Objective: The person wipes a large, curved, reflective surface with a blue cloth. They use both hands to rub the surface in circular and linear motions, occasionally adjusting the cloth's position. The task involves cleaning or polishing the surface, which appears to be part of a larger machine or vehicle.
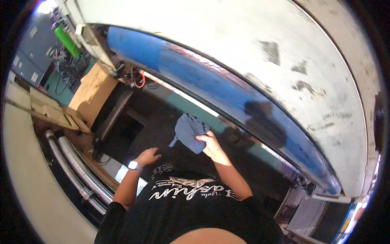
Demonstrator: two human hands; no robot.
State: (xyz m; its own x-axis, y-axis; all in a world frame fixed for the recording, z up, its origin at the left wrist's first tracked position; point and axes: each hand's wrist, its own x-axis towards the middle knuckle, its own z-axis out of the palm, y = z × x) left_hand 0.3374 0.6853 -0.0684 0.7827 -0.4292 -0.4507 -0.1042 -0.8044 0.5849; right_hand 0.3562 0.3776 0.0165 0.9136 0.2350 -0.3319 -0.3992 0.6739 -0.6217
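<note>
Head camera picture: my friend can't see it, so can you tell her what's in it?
A person's right hand holds a crumpled blue-grey cloth beside a long, shiny blue roller in a big machine. The left hand, open and empty, with a white wristwatch, hovers over the dark space below.

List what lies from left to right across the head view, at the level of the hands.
Metal rollers → wristwatch → left hand, open and empty → grey-blue rag → right hand gripping the rag → blue roller, curving down to the right.
</note>
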